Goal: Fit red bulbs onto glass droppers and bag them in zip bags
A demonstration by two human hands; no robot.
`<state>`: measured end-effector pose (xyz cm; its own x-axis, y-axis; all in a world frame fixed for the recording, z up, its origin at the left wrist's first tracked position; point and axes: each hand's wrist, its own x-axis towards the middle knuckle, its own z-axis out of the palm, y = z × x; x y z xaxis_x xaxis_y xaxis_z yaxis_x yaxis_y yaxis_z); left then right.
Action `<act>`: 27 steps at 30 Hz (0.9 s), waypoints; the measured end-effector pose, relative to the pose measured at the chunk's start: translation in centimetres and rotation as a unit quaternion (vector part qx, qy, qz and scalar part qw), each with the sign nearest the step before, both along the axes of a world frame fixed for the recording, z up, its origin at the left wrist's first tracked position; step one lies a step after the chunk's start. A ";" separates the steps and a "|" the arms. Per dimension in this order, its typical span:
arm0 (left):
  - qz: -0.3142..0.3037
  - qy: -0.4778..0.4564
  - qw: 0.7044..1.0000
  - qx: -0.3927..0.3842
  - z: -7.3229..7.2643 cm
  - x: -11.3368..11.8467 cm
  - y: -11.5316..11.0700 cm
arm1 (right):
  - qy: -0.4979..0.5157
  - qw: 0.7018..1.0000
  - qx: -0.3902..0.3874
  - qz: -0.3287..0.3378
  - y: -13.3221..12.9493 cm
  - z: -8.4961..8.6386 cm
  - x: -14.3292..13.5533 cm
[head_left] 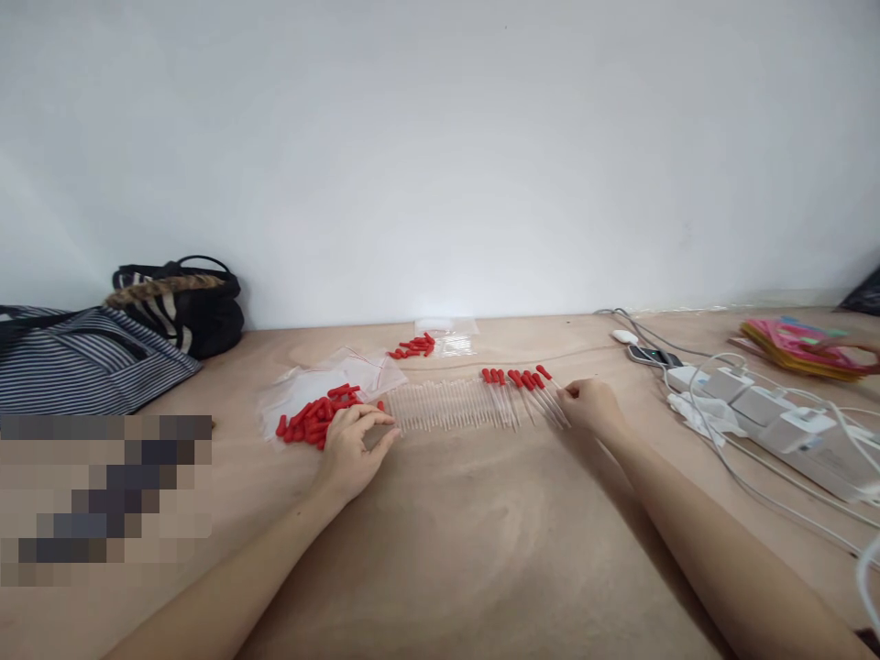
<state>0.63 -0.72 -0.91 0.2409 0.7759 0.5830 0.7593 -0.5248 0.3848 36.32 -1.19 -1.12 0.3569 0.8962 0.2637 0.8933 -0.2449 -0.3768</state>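
Near the middle of the wooden table lies a row of clear thin tubes. At its right end, several tubes with red bulbs lie slanted. My left hand is at the row's left end, beside a pile of loose red bulbs on a clear plastic bag; its thumb and fingers are apart, with nothing visible between them. Just right of the red-bulbed tubes, my right hand has its fingers closed together near the tube tips; what they hold, if anything, is hidden.
Further back lie more red bulbs and tubes by a small bag. On the right are a power strip with chargers, cables, a phone, and colourful packets under another person's hand. Bags stand left.
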 end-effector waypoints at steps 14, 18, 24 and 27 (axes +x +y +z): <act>0.007 0.014 1.000 -0.026 -0.3 0.2 0.1 | 0.000 0.999 0.002 0.046 0.3 -0.1 -1.9; 0.008 0.019 1.000 -0.024 -0.3 0.2 0.1 | -0.037 0.997 -0.036 0.055 0.5 -0.1 -3.3; 0.011 0.027 0.999 -0.028 -0.3 0.3 0.2 | -0.032 0.996 -0.080 0.027 0.8 -0.2 -4.0; 0.011 0.028 0.999 -0.031 -0.3 0.2 0.2 | -0.030 0.996 -0.084 0.009 0.8 -0.2 -3.9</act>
